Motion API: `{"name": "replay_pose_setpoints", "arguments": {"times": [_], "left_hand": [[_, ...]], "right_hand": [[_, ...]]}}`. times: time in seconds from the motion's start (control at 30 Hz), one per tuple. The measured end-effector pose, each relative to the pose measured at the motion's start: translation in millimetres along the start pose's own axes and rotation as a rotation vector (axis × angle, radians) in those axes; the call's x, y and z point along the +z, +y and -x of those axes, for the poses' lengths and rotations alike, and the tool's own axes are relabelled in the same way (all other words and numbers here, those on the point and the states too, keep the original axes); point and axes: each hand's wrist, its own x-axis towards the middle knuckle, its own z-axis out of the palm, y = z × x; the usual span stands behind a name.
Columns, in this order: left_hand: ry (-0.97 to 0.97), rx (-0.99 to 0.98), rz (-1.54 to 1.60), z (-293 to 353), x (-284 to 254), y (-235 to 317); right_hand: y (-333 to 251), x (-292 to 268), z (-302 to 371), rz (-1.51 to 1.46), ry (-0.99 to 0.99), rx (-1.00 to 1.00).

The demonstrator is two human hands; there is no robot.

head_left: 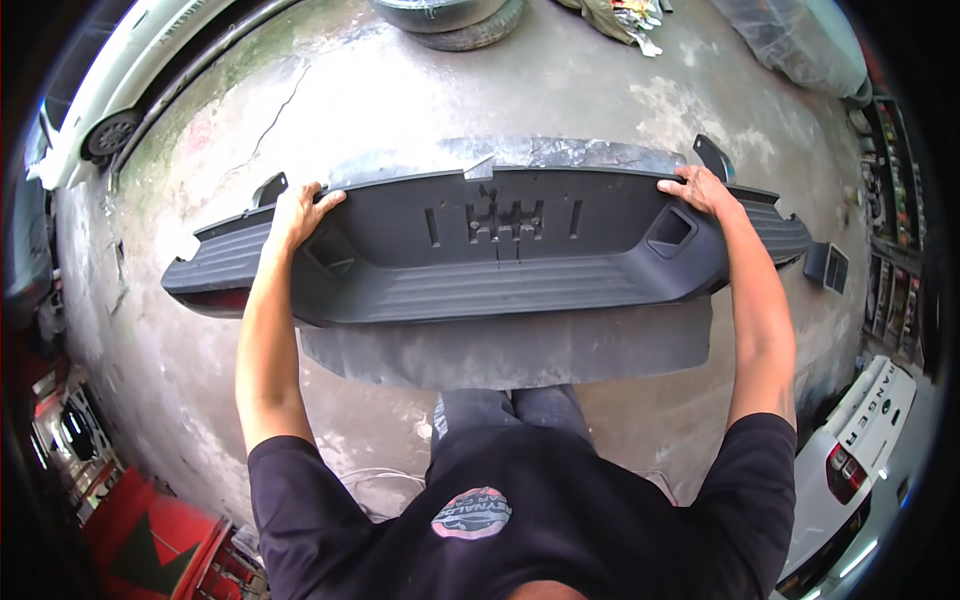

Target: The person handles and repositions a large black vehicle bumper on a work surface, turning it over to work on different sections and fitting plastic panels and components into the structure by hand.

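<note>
A wide black truck step bumper (500, 285) stretches across in front of me, its ribbed step facing up. My left hand (301, 212) grips the bumper's far top edge on the left, thumb on the near face. Toward the right end of the same edge, my right hand (702, 190) has its fingers hooked over, with the thumb pointing inward. Beyond the edge, a metal bracket (713, 158) sticks up near my right hand, and another bracket (270, 190) near my left. A flat dark sheet (520, 346) shows below the bumper.
Stacked tyres (470, 25) lie at the far middle. A white car (135, 75) stands at far left, and a white pickup (850, 445) at near right. A small dark box (827, 267) sits beyond the bumper's right end. Red equipment (150, 540) is at near left.
</note>
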Motion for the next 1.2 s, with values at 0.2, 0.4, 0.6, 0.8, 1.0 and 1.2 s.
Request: {"name": "replay_pose_setpoints", "arguments": {"times": [0.2, 0.4, 0.6, 0.8, 1.0, 1.2], "left_hand": [[-0.041, 0.008, -0.07, -41, 37, -16], [-0.164, -0.003, -0.136, -58, 57, -22], [-0.166, 0.053, -0.183, -54, 58, -23], [-0.183, 0.068, -0.32, -66, 80, -21], [-0.193, 0.066, -0.386, -28, 79, -28], [-0.327, 0.061, -0.385, 5, 61, 29]], "right_hand": [[-9, 17, -50, -0.045, -0.068, 0.061], [-6, 42, -83, 0.002, -0.015, -0.006], [2, 56, -84, 0.188, 0.034, -0.101], [6, 75, -68, 0.318, 0.115, -0.088], [-45, 109, -26, 0.134, 0.507, -0.253], [-123, 163, 95, -0.23, 0.456, -0.333]]}}
